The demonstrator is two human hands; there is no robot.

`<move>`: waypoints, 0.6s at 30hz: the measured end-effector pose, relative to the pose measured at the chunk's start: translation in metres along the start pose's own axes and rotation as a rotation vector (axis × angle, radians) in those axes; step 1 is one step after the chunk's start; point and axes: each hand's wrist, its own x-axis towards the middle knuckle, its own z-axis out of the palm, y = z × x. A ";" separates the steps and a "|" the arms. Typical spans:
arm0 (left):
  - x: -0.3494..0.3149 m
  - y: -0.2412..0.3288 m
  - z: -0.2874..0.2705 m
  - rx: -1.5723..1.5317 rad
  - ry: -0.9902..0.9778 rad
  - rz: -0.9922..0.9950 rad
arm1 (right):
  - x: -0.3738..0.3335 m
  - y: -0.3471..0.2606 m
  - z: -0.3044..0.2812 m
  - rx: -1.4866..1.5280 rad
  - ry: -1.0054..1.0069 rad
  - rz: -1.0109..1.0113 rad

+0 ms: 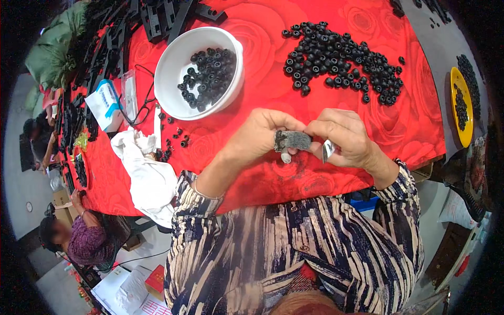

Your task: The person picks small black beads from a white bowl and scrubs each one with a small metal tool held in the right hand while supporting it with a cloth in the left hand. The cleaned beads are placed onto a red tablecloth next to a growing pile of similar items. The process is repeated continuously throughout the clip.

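Note:
My left hand [257, 134] and my right hand [341, 137] meet above the near part of the red cloth, fingertips touching. Both are closed in a pinch. A worn grey fabric sleeve [294, 140] sits at the fingers of my left hand, a pale rounded tip poking out under it. What the left fingertips pinch is hidden. From my right hand's fingers sticks a small shiny metal blade-like piece [328, 150]. Beyond my hands lies a heap of small round black parts [341, 60]. A white bowl [164, 79] at the far left holds more of them.
Long black strips [173, 18] pile up far left. Nearer are glasses [144, 107], a blue-white packet [106, 105], a white cloth [149, 178] and scattered black bits [168, 149]. A yellow tray [466, 134] stands right. Another person [86, 236] sits at the left.

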 end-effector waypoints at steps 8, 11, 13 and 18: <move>0.005 -0.012 -0.003 -0.181 -0.124 -0.039 | 0.001 -0.002 -0.005 0.086 -0.026 0.046; 0.006 -0.018 -0.001 -0.314 -0.187 0.030 | 0.002 -0.001 -0.006 0.103 0.008 0.064; 0.005 -0.020 0.000 -0.321 -0.203 0.064 | 0.002 -0.001 -0.006 0.096 0.022 0.063; 0.000 -0.016 0.001 -0.160 -0.145 0.104 | 0.004 -0.002 -0.009 0.077 -0.001 0.042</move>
